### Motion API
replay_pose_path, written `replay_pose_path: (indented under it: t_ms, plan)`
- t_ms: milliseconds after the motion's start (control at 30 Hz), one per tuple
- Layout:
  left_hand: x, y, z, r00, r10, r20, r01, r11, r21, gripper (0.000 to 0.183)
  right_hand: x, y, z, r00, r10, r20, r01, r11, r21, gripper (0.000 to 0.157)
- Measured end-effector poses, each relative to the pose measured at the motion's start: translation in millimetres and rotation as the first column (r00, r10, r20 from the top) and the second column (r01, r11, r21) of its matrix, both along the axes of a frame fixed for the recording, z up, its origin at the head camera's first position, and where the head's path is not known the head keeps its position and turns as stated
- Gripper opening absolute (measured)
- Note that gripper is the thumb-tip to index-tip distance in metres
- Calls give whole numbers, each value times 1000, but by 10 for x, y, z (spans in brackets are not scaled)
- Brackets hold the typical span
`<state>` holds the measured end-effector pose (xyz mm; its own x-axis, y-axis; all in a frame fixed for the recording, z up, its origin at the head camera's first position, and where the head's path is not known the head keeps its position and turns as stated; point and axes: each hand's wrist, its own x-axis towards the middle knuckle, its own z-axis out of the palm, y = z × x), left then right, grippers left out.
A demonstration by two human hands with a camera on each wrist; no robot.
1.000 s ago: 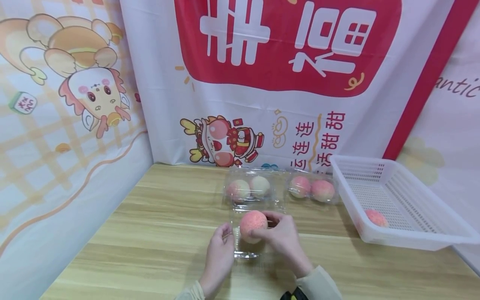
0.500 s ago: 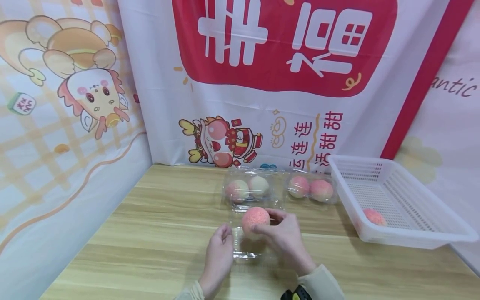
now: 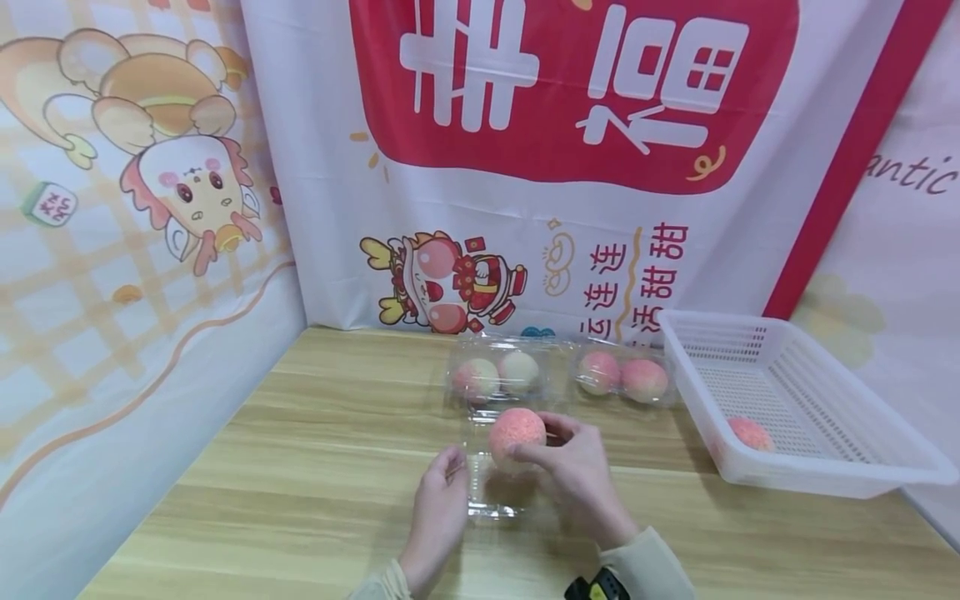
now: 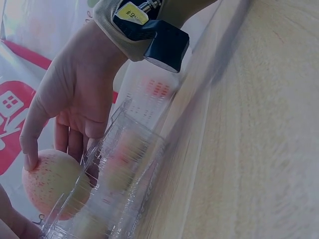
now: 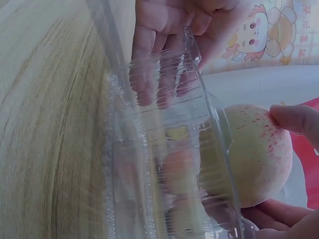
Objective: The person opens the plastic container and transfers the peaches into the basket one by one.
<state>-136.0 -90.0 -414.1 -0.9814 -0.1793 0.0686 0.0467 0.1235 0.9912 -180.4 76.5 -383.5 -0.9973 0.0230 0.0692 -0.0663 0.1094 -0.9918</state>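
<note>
My right hand (image 3: 577, 467) holds a round pink-and-cream peach (image 3: 517, 437) between thumb and fingers, over a clear plastic box (image 3: 491, 510). In the right wrist view the peach (image 5: 254, 154) shows its pale, red-speckled side, close beside the box wall (image 5: 219, 124). My left hand (image 3: 441, 504) stands at the left side of that box. Its fingers (image 5: 142, 84) stretch straight along the outer wall, seen through the plastic. In the left wrist view the right thumb and fingers bracket the peach (image 4: 55, 181) at the box rim.
Behind the box stands a clear pack (image 3: 551, 358) with two peaches, and right of it another clear pack (image 3: 622, 379) with two more. A white perforated basket (image 3: 832, 479) with a peach (image 3: 750, 434) inside stands at the right. A cloth backdrop (image 3: 330, 250) rises behind the wooden table (image 3: 322, 467).
My right hand has moved slightly back and to the right with the peach, away from the box's near end. The left hand stays at the box's left side.
</note>
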Motion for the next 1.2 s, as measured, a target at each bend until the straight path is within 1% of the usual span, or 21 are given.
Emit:
replay_pose_path:
  t_ms: [233,567,733,900,1000,1100,1200]
  plan:
    - [1,13,-16,1000,4,1,-4,1000,-10,45,5,19,9,1000,-2,5,2,1000,-9,60]
    - [2,13,-11,1000,0,-15,0,1000,-13,46,8,39,55,1000,-22,-1,22,997,-76,56]
    - [9,9,-28,1000,-1,-6,0,1000,-17,46,43,113,109,1000,-21,-8,21,998,-61,54]
    - [12,-7,-21,1000,17,-7,-17,1000,-16,46,57,278,225,1000,-18,1,18,1000,-15,58]
    - [8,-9,-19,1000,5,6,-5,1000,-4,48,47,397,338,1000,-15,3,15,1000,12,61]
    - [5,1,-29,1000,-10,19,10,1000,2,49,34,511,470,1000,-5,-12,6,999,42,65]
    - [10,13,-42,1000,-18,14,18,1000,-4,48,13,625,594,999,30,-30,-28,998,58,69]
